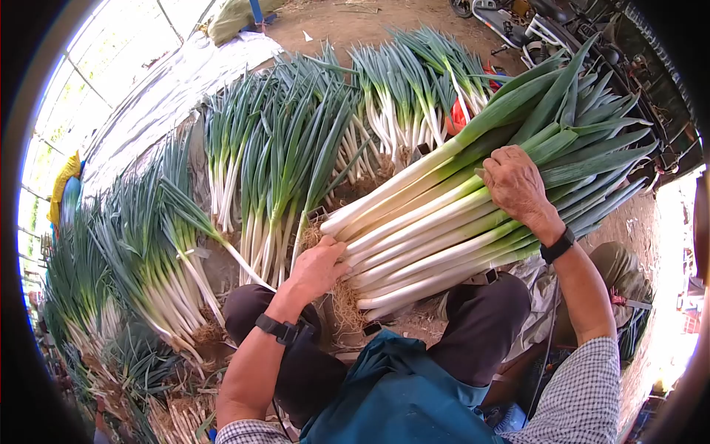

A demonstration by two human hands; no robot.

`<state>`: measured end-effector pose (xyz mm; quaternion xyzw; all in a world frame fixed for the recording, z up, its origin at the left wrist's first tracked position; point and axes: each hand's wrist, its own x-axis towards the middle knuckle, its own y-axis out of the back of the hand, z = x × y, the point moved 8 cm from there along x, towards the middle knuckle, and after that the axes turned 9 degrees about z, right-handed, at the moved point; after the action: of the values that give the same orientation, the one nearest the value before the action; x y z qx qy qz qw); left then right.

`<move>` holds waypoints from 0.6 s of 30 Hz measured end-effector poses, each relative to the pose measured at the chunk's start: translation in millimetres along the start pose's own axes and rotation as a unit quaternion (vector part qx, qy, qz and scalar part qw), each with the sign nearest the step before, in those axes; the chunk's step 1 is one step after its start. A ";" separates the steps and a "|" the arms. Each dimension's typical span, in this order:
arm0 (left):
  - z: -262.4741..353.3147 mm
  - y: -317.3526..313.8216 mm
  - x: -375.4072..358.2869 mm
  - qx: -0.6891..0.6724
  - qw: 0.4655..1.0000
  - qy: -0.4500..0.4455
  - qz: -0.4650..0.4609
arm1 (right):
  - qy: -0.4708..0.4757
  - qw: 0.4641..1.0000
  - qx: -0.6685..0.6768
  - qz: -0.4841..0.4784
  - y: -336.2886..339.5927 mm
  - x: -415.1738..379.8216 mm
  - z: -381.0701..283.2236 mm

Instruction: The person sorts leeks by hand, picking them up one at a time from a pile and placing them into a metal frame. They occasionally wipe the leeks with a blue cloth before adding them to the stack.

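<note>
A large bundle of long leeks [429, 229] lies slanting in front of me, white stems and roots at the lower left, green leaves at the upper right. My left hand [318, 266] is closed on the root end of the bundle, its fingertips at the stem ends. Higher up, my right hand [515, 185] rests over the bundle where white turns to green, its fingers curled against the stems. Tangled roots [346, 302] hang below my left hand. The undersides of the stems are hidden.
Piles of leeks [277, 163] stretch from the lower left to the top centre. Behind them lies a pale sheet [166, 100]. A red object [458, 117] shows behind the bundle. Vehicle parts [518, 33] stand at the upper right. My bent knees are below the bundle.
</note>
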<state>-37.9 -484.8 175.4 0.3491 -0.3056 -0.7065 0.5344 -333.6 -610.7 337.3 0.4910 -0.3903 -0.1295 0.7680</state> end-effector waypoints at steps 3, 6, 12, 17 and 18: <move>-5.0 -1.8 2.6 -0.012 1.000 -0.027 0.010 | -0.006 0.999 0.018 -0.029 -10.2 1.8 3.1; -5.5 0.2 0.5 -0.023 0.999 -0.021 0.011 | 0.000 0.999 0.045 -0.025 -15.5 1.1 4.8; 4.9 11.6 3.1 0.056 0.996 -0.001 0.068 | 0.000 0.997 0.073 -0.039 -13.2 0.5 -13.4; 49.3 30.6 70.2 -0.011 0.956 -0.079 0.282 | -0.009 0.996 0.064 -0.055 -13.3 4.0 -12.8; 46.8 14.9 91.9 -0.041 0.971 -0.069 0.225 | -0.013 0.996 0.072 -0.048 -11.3 3.9 -13.5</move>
<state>-85.2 -574.6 198.8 0.1998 -0.3832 -0.6019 0.6715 -319.1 -609.6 326.6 0.5612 -0.3847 -0.1448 0.7184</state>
